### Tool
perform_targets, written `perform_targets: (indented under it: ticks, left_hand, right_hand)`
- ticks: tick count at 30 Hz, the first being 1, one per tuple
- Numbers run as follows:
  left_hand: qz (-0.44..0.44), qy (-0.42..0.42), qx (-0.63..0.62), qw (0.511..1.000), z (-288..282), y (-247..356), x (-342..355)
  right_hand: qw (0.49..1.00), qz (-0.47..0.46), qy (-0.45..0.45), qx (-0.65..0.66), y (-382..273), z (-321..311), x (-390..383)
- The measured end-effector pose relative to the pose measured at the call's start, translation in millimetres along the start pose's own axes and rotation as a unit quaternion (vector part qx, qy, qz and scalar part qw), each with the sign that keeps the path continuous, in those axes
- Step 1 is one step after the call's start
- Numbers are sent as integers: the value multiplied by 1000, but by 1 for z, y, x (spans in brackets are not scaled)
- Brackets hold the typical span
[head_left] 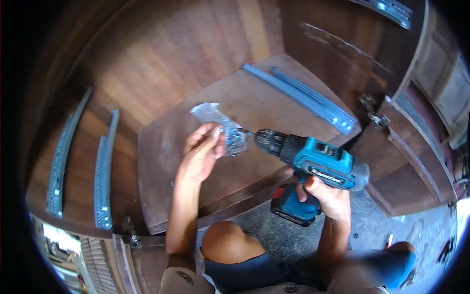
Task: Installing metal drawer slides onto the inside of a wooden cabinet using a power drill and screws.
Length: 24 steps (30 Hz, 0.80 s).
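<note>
My right hand [329,197] is wrapped round the grip of a blue and black cordless drill [325,161], whose chuck and bit point left. Thumb and fingertips of my left hand [200,152] are pinched together on a small shiny screw [221,130], just left of the bit's tip. Beside those fingers a clear plastic bag [236,143] of small screws lies on the wooden cabinet's bottom board [176,132]. The bit's tip is over the bag's right edge; whether it touches anything I cannot tell.
A pair of metal drawer slides [306,98] rests on the board at the right. More slides [104,176] are along the left cabinet wall, another [387,11] high on the right wall. Hinged doors [411,161] stand open; a grey floor [262,228] shows below.
</note>
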<state>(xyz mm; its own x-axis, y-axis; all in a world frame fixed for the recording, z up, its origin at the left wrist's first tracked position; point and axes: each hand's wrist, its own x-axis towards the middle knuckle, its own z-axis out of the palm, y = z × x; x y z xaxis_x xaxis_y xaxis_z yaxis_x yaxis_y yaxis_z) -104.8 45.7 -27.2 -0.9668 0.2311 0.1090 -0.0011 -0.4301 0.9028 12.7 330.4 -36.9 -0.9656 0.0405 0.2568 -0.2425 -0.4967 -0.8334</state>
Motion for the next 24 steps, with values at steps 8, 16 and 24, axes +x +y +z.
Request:
perform_targets:
  ticks: [8,16,24]
  left_hand:
    - [-15,-34,-61,997,13,-10,0]
    - [13,-31,7,999,29,-7,-5]
    - [11,-31,19,999,35,-6,-2]
  right_hand:
    - [999,37,0,1,16,17,2]
    - [999,26,-13,-19,25,9,5]
    - [1000,19,-14,-17,21,7,4]
